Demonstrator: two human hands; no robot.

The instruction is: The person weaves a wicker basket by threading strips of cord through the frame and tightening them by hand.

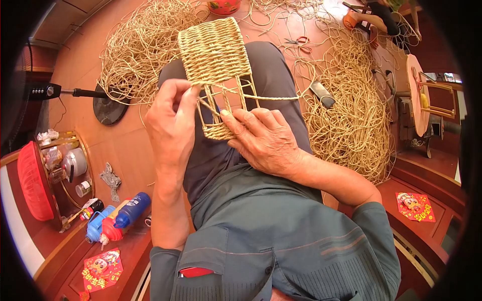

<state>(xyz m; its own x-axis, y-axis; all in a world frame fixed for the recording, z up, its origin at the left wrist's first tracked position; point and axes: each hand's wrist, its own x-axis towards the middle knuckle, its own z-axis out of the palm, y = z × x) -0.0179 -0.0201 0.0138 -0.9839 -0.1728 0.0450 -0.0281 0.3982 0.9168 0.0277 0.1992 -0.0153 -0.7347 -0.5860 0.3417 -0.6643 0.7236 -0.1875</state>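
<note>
A half-woven straw basket (215, 52) rests on my lap, with a densely woven upper part, an open stretch of bare upright rods and a narrow woven band at its lower end. My left hand (173, 113) is at the basket's left edge, thumb and fingers pinched on a straw cord (273, 98). That cord crosses the bare rods and runs off to the right, toward the floor. My right hand (261, 134) lies over the lower right of the basket, fingers curled on its rods and the lower band. The thumb and palm side of this hand are partly hidden.
Large heaps of loose straw cord (346, 118) spread over the floor on both sides. Scissors (299, 44) and a dark oblong object (322, 94) lie at right. A fan base (111, 108) and bottles (133, 210) stand left. Another person's leg (371, 21) shows top right.
</note>
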